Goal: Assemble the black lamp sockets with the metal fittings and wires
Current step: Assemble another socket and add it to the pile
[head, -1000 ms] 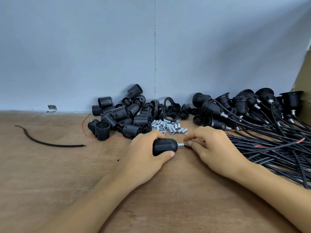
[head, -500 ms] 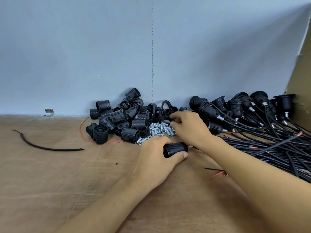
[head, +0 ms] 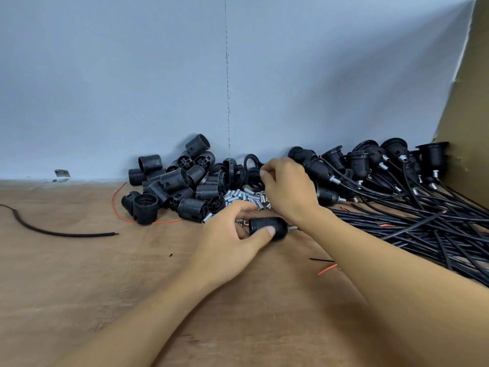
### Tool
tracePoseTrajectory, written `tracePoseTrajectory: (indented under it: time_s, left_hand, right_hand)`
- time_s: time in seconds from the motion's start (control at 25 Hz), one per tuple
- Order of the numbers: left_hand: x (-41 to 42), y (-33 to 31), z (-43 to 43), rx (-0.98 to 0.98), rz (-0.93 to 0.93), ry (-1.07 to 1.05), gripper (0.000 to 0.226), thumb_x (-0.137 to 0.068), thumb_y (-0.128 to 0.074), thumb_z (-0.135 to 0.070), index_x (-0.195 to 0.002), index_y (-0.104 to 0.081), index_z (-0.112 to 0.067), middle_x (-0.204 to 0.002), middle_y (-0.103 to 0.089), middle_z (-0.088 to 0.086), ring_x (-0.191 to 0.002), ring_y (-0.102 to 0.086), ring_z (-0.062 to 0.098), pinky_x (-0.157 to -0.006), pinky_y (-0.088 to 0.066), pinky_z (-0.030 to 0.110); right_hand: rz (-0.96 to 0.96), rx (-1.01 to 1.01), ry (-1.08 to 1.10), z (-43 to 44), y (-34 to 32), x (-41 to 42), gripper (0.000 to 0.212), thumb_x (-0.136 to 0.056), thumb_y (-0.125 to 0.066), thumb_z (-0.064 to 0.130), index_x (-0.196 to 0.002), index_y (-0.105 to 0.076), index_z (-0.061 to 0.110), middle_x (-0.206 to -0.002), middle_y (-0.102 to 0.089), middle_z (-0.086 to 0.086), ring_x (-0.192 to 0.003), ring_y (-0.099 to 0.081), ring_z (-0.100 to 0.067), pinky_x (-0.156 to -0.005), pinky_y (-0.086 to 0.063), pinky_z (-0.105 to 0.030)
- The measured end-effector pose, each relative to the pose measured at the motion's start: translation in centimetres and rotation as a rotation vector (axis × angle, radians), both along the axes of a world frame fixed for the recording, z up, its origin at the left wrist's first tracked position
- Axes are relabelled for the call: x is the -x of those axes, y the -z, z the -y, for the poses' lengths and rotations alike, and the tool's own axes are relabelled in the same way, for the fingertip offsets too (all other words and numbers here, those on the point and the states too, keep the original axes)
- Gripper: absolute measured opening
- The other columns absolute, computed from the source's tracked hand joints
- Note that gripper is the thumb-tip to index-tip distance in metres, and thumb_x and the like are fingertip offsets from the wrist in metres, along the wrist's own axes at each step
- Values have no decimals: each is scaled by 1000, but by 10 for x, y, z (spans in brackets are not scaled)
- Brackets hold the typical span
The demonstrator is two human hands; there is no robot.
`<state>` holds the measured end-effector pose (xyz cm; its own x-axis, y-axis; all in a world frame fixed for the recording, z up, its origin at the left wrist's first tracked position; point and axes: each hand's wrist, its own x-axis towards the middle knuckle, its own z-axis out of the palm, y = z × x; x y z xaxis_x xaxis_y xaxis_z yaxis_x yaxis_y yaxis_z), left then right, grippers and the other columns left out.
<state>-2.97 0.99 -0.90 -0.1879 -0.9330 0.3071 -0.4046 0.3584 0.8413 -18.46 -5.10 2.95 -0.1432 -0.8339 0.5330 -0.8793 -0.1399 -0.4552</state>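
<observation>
My left hand point(head: 230, 234) grips a black ribbed lamp socket point(head: 267, 227) lying on the table, a metal fitting point(head: 292, 228) sticking out of its right end. My right hand point(head: 287, 188) reaches over the heap of small silver metal fittings point(head: 242, 196) into the black rings point(head: 251, 161) behind it. Its fingers are curled at a ring; whether they hold it is hidden. Loose black sockets point(head: 174, 181) are piled at the left of the fittings. Finished sockets with black wires point(head: 370, 165) lie at the right.
Long black wires point(head: 423, 226) spread over the right of the wooden table point(head: 79, 274). A cut black cable piece point(head: 53, 231) lies at the left, a thin red wire point(head: 119, 207) curls by the sockets, and small wire scraps point(head: 326, 268) sit near my right forearm. A cardboard wall point(head: 471, 102) stands at right.
My right hand left the fitting end of the held socket and moved up and back over the silver fittings to the black rings. My left hand keeps the socket on the table.
</observation>
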Motion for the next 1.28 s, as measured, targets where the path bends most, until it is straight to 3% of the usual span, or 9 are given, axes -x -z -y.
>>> tracePoseTrajectory:
  time_s: [0.12,0.24,0.4,0.52,0.68,0.88,1.04,1.2,1.28]
  left_hand:
    - [1,-2,1,-68,-117,-44,34,-91,-67,-48,-120,-63,-32,-88,-71,-17,-63,-67,11,-64,-45,21]
    - [2,-3,1,-100,-182,-30,24,-97,-55,-55,-115,-59,-39,-76,-70,-16,-55,-64,6,-64,-44,25]
    - [0,0,5,-66,-187,-6,21,-104,-53,-36,-98,-73,-34,-82,-75,-1,-58,-65,12,-53,-46,23]
    - [-1,2,8,-114,-342,-51,22,-104,-54,-21,-94,-74,-21,-82,-77,0,-62,-70,17,-53,-52,25]
    - [-7,3,10,2,-524,-241,14,-102,-58,-21,-91,-66,-20,-85,-78,-2,-77,-76,21,-73,-60,37]
    - [-5,4,-4,203,-107,-171,24,-95,-66,-23,-74,-56,-24,-71,-71,-5,-64,-61,12,-63,-42,18]
    - [-7,2,-8,181,-82,-59,25,-99,-57,-29,-75,-54,-26,-59,-57,-5,-55,-45,8,-57,-36,16]
    - [-8,2,-10,219,-117,-22,19,-94,-69,-26,-78,-58,-26,-85,-74,-15,-73,-68,5,-68,-46,7]
    - [-8,3,-10,224,-131,-15,20,-91,-71,-33,-78,-56,-27,-101,-73,-27,-81,-73,21,-70,-54,20]
  right_hand:
    - [348,114,-156,-25,-6,7,15,-98,-58,27,-97,-70,19,-80,-67,10,-75,-60,-6,-71,-46,-21]
    - [590,-135,-353,-53,-5,17,18,-98,-60,28,-84,-70,23,-58,-61,19,-54,-53,3,-57,-39,-9]
    - [200,-175,-288,-71,11,21,29,-98,-59,30,-69,-62,28,-57,-56,15,-56,-48,0,-56,-34,-14]
    - [45,-149,-326,-75,11,25,19,-94,-58,45,-98,-69,29,-84,-58,11,-77,-50,-1,-72,-37,-21]
    - [-268,-283,-446,-81,20,40,53,-88,-63,54,-136,-52,35,-124,-58,11,-115,-50,-10,-103,-41,-36]
    - [-43,-96,-399,-80,25,38,53,-85,-73,47,-132,-55,33,-122,-65,14,-113,-59,-5,-96,-51,-32]
    - [-37,-57,-399,-81,24,41,48,-83,-74,48,-126,-62,31,-111,-68,17,-101,-62,-1,-90,-50,-25]
    - [-10,-36,-407,-81,21,40,45,-84,-74,46,-124,-65,27,-106,-70,17,-95,-60,4,-80,-42,-9]
    - [-12,-54,-445,-81,20,39,43,-87,-71,46,-125,-65,26,-106,-70,15,-95,-61,0,-83,-46,-17]
